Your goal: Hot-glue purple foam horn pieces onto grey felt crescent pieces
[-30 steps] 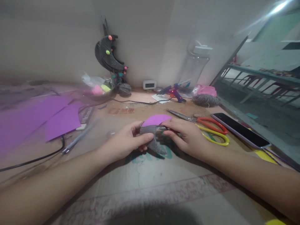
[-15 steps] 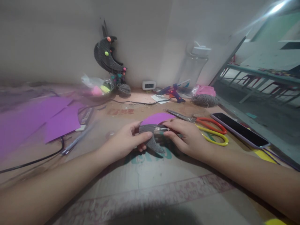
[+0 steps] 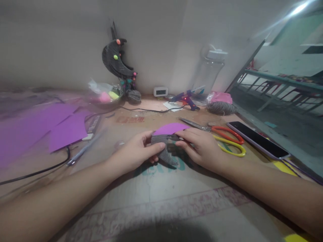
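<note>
My left hand [image 3: 142,149] is closed around a purple paper crescent [image 3: 171,127], thumb in front and fingers behind. Grey yarn covers the crescent's left side and its lower tip [image 3: 168,159], while the upper edge shows bare purple. At the crescent's right, my right hand [image 3: 199,144] pinches with thumb and forefinger where grey yarn [image 3: 173,137] reaches the fingertips. Those fingers partly hide what lies between them. Just beyond the right hand are scissors [image 3: 228,134] with one red and one yellow handle.
Purple sheets [image 3: 68,129] and a pen [image 3: 80,154] lie at left. A phone [image 3: 258,139] rests at right. Along the wall stand a decorated grey crescent [image 3: 111,60], a bowl [image 3: 108,101], a small clock [image 3: 160,91], a glue gun [image 3: 186,99], a clear bottle [image 3: 208,74] and grey yarn [image 3: 220,107].
Both hands and the crescent stay nearly in place, shifted very slightly. A light glint seen between the right fingertips and the crescent is gone; grey shows there now.
</note>
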{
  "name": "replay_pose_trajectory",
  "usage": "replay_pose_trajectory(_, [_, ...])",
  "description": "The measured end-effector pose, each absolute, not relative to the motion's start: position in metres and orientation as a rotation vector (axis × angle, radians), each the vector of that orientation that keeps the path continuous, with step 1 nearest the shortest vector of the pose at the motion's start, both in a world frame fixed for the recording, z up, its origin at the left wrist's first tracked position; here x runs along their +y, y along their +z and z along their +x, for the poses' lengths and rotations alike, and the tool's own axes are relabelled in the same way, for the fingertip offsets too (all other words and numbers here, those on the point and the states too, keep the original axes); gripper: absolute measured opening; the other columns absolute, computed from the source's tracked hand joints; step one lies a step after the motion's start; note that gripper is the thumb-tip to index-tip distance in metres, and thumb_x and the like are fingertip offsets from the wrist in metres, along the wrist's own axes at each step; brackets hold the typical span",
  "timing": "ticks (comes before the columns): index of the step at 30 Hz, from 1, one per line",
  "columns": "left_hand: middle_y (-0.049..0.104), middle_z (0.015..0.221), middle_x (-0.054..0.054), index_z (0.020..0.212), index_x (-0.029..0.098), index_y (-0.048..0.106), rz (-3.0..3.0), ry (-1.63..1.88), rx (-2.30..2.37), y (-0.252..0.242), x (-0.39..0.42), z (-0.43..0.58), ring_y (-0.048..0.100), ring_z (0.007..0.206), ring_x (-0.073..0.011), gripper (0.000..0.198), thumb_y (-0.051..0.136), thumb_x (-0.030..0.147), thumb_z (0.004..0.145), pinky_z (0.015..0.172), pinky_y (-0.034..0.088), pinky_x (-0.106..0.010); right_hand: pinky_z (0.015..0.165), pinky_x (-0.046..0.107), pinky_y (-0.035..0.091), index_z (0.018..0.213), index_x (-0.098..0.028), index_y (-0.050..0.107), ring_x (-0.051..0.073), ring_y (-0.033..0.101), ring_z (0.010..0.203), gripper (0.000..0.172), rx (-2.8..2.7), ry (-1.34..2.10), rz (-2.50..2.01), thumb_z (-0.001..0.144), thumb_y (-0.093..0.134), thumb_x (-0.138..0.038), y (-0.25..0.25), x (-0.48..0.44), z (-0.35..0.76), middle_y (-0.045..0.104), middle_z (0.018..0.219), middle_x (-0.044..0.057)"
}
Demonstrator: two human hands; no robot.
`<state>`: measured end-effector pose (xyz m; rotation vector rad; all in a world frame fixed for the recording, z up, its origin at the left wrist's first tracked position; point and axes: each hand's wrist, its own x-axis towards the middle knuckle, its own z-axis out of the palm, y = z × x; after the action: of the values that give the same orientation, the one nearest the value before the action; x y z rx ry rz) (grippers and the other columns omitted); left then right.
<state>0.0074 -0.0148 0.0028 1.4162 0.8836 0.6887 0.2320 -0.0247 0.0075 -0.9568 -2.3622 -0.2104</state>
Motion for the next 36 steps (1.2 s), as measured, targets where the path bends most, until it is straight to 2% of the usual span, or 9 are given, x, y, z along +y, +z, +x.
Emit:
replay_pose_trajectory(21, [0.057, 0.069, 0.005, 0.102, 0.018, 0.06, 1.436, 0.67, 0.853, 0.0042, -0.0141, 0.0063, 0.051, 0.051, -0.0045, 0.025, 0.064, 0.033, 0.083, 0.049, 0.043, -0.016, 0.067, 0.026, 0.045, 0.103, -0.013, 0.067, 0.017, 0.063, 0.076, 0.023, -2.371, -0.084, -0.961, 0.093, 0.051, -0.027, 0.0059, -0.0207, 0.2328, 0.07, 0.083, 0.008])
replay_pose_trajectory(28, [0.057, 0.065, 0.004, 0.1, 0.017, 0.057, 1.386, 0.687, 0.958, 0.0028, -0.0135, 0.0066, 0.053, 0.05, -0.0061, 0.029, 0.064, 0.039, 0.082, 0.049, 0.045, -0.017, 0.075, 0.028, 0.046, 0.109, -0.013, 0.063, 0.018, 0.061, 0.084, 0.027, -2.343, 0.048, -0.967, 0.095, 0.048, -0.03, 0.0101, -0.0253, 0.231, 0.068, 0.093, 0.009])
replay_pose_trajectory(36, [0.057, 0.063, 0.004, 0.099, 0.017, 0.056, 1.361, 0.685, 0.964, 0.0026, -0.0134, 0.0066, 0.053, 0.049, -0.0063, 0.03, 0.065, 0.039, 0.081, 0.049, 0.045, -0.017, 0.076, 0.028, 0.047, 0.109, -0.014, 0.063, 0.018, 0.062, 0.086, 0.026, -2.373, -0.021, -0.971, 0.094, 0.049, -0.029, 0.0094, -0.0248, 0.2313, 0.069, 0.096, 0.008])
